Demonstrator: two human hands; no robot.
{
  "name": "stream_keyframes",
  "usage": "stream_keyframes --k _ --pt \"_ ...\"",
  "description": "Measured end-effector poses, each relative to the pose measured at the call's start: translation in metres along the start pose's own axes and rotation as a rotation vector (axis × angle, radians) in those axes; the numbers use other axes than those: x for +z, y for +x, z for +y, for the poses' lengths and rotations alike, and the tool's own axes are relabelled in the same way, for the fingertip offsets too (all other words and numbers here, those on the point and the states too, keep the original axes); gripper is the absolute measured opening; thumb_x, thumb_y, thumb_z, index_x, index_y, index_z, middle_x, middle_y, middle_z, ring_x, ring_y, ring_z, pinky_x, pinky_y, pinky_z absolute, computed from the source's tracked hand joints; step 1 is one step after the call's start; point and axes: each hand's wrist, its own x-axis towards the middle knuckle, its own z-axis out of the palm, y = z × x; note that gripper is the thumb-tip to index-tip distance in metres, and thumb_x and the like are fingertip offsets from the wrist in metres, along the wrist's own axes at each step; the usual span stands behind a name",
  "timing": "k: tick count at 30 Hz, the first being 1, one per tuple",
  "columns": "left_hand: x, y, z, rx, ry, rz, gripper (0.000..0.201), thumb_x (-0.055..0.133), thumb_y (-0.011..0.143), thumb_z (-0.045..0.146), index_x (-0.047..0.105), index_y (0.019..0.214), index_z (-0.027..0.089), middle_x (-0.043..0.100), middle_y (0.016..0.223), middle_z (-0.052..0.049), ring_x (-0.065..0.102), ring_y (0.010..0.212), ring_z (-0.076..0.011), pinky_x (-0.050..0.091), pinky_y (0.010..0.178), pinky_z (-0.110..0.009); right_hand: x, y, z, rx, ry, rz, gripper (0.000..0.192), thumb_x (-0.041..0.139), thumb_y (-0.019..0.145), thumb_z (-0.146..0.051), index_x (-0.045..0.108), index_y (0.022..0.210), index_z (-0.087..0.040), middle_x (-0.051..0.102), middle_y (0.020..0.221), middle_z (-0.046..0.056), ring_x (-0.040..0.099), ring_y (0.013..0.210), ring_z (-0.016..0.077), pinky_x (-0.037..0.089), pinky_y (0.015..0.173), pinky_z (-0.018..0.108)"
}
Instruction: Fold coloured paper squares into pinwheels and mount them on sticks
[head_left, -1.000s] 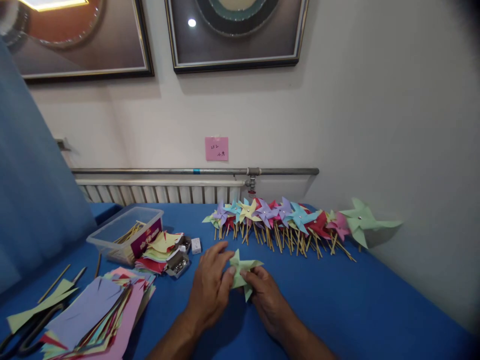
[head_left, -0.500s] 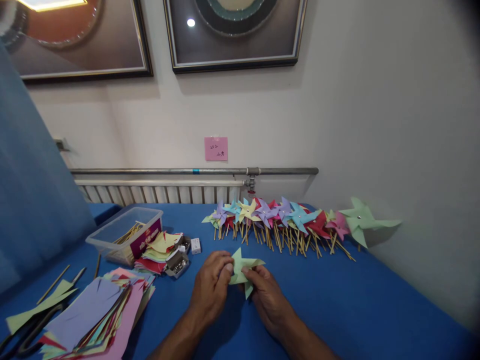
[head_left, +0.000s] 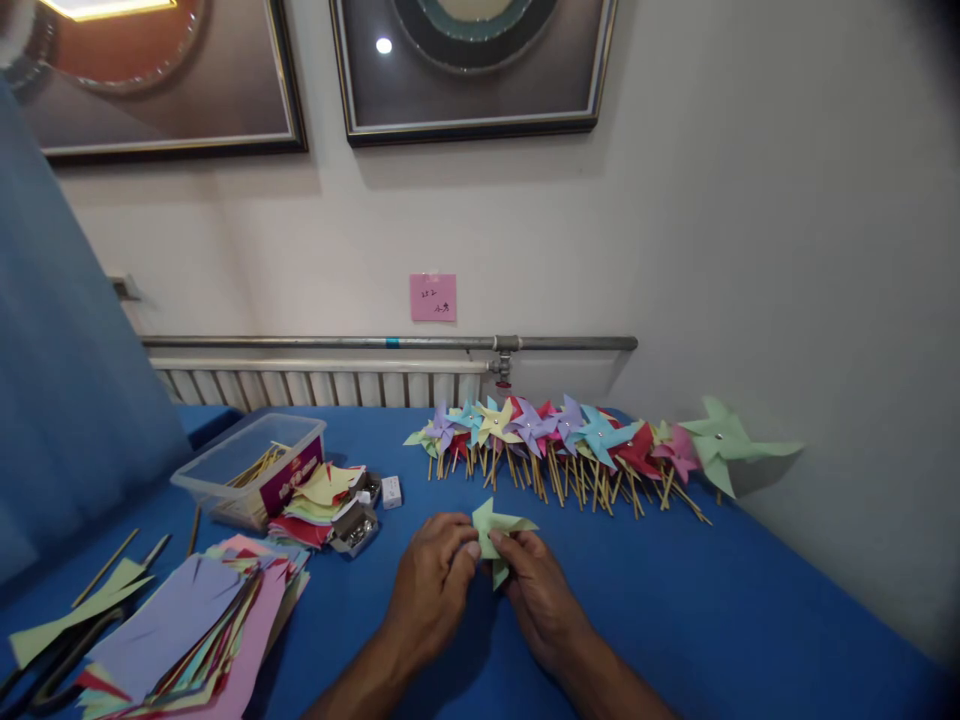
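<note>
Between my two hands is a light green paper pinwheel [head_left: 486, 522], its folded points sticking up, right and down. My left hand [head_left: 435, 575] pinches its left side, thumb in front, and covers part of that blade. On the other side my right hand [head_left: 536, 590] grips it, with the thumb pressed near the centre. The fingers behind the paper are hidden. Left of my hands stand small open boxes of metal pins [head_left: 355, 528] beside a small white box [head_left: 391, 492].
Finished pinwheels on sticks [head_left: 529, 430] lie in a row along the back. A plastic tub [head_left: 251, 465] holds thin sticks. Stacked colored paper [head_left: 169, 610], cut scraps [head_left: 319, 500] and black-handled scissors [head_left: 75, 655] lie on the left of the blue table [head_left: 712, 620].
Both hands and the green pinwheel have shifted slightly right. My left hand now covers more of the pinwheel's left blade.
</note>
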Motion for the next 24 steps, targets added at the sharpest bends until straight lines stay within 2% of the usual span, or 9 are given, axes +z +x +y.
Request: stream_keyframes --k 3,7,12,19,22,24 --pt "0.0 0.0 0.002 0.004 -0.022 0.012 0.029 0.045 0.095 0.031 0.073 0.097 0.021 0.069 0.111 -0.009 0.062 0.106 -0.0234 0.047 0.094 -0.038 0.0 0.0 0.0 -0.01 -0.009 -0.01 0.038 0.093 0.055 -0.041 0.068 0.073 -0.018 0.069 0.07 -0.001 0.06 0.068 0.016 0.046 0.065 0.028" --pt "-0.001 0.002 0.002 -0.053 -0.069 0.077 0.033 0.043 0.097 0.034 0.072 0.096 0.019 0.07 0.099 -0.008 0.063 0.097 -0.0224 0.047 0.089 -0.036 0.0 0.0 -0.001 -0.007 -0.027 0.007 0.04 0.093 0.054 -0.043 0.065 0.068 -0.018 0.064 0.061 -0.003 0.054 0.059 0.0135 0.043 0.059 0.027" --pt "-0.002 0.002 0.003 -0.035 -0.16 0.014 0.031 0.045 0.097 0.032 0.073 0.096 0.019 0.07 0.096 -0.007 0.064 0.093 -0.0205 0.047 0.084 -0.032 -0.001 0.0 0.0 0.002 -0.025 -0.012 0.04 0.093 0.054 -0.042 0.066 0.072 -0.018 0.066 0.065 -0.002 0.056 0.063 0.0144 0.043 0.061 0.027" --pt "-0.005 0.004 0.005 -0.036 -0.169 0.029 0.032 0.044 0.096 0.033 0.073 0.097 0.019 0.072 0.095 -0.006 0.064 0.091 -0.02 0.048 0.083 -0.03 -0.003 0.003 0.001 0.015 -0.052 -0.02 0.037 0.091 0.057 -0.041 0.064 0.069 -0.019 0.064 0.062 -0.002 0.054 0.062 0.0142 0.043 0.06 0.027" --pt "-0.011 0.007 0.003 -0.075 -0.094 0.075 0.033 0.043 0.096 0.036 0.072 0.097 0.02 0.072 0.097 -0.007 0.065 0.094 -0.0219 0.049 0.084 -0.033 -0.004 0.003 0.002 0.009 -0.08 -0.037 0.036 0.09 0.059 -0.042 0.066 0.072 -0.018 0.064 0.064 -0.002 0.054 0.061 0.0135 0.043 0.059 0.026" --pt "-0.025 0.011 0.0 -0.139 -0.031 0.152 0.032 0.045 0.095 0.039 0.071 0.098 0.022 0.073 0.101 -0.007 0.065 0.099 -0.0241 0.049 0.087 -0.035 -0.005 0.003 0.002 0.009 -0.099 -0.037 0.037 0.089 0.06 -0.043 0.067 0.074 -0.018 0.064 0.064 -0.002 0.054 0.06 0.0134 0.043 0.058 0.026"
